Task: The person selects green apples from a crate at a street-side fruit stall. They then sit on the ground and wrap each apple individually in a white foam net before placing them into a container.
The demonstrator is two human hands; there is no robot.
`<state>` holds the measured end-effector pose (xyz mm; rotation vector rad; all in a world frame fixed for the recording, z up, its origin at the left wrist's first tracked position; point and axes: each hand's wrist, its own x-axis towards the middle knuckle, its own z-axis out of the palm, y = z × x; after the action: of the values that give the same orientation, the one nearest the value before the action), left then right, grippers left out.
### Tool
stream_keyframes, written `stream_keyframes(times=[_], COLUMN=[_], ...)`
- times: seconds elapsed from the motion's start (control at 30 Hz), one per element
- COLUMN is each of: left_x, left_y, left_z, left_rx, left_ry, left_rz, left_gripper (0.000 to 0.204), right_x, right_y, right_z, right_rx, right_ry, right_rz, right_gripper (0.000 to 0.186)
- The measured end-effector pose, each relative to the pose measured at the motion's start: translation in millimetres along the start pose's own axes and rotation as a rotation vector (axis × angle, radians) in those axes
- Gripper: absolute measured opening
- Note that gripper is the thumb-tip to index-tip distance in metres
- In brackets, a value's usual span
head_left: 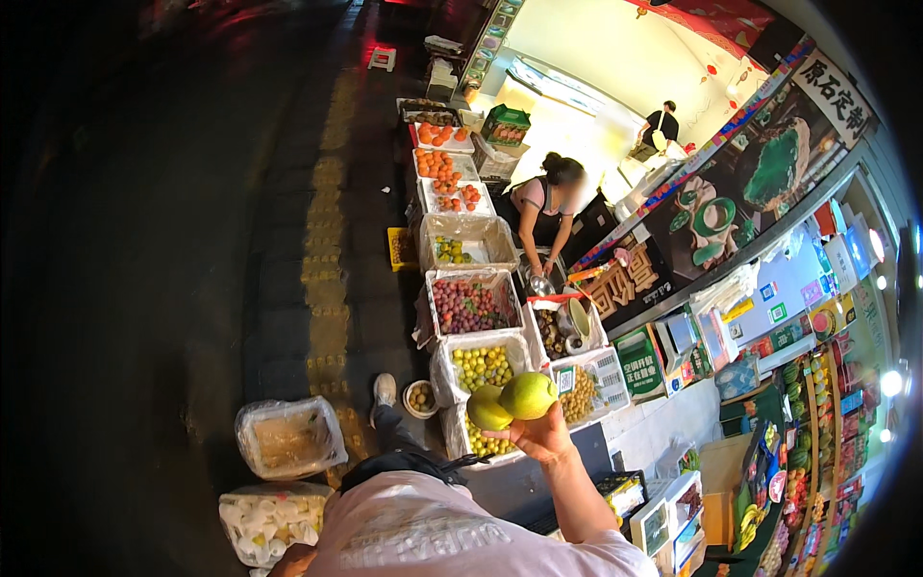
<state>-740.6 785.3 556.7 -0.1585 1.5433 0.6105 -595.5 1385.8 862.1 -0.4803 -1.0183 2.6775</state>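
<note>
**Two Green Fruits in the Right Grip, Raised Before the Crates**

Holds two large green fruits (529, 395), touching side by side, clamped from below in the right grip (544, 438). Overlaps, in this view, the rows of small yellow-green fruits (481, 365). Shows the left grip (296, 560) only partly, at the lower edge near pale, plastic-covered goods (274, 524); cannot tell whether spread or closed. Suggests a step of selecting or carrying by hand. Calls next, presumably, for keeping both pieces steady together and settling on a place to put them down.
</note>
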Motion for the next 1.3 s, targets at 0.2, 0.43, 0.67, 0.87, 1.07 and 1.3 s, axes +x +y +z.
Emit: stream_keyframes(times=[0.2,0.43,0.67,0.87,1.07,1.3], left_x=[50,73,133,213,296,302], left_y=[200,474,703,888,935,1035], left_z=[-81,-174,-266,-377,-496,-571], left_rx=[0.116,0.446,0.899,1.171,0.981,1.213], left_ry=[0.085,0.25,0.416,0.381,0.15,0.008], left_rz=[0.097,0.463,0.57,0.238,0.44,0.196], left_gripper=[0.054,0.057,0.051,0.044,0.044,0.05], right_x=[172,370,495,593,708,822], right_y=[-78,-181,-224,-204,-205,-242], right_z=[-31,-29,-4,13,65,76], right_rx=[0.012,0.015,-0.047,-0.013,0.076,0.088], right_ry=[0.011,-0.019,0.069,0.317,0.437,0.413], right_rz=[-0.097,-0.132,-0.226,-0.404,-0.488,-0.469], right_gripper=[0.098,0.101,0.101,0.099,0.099,0.098])
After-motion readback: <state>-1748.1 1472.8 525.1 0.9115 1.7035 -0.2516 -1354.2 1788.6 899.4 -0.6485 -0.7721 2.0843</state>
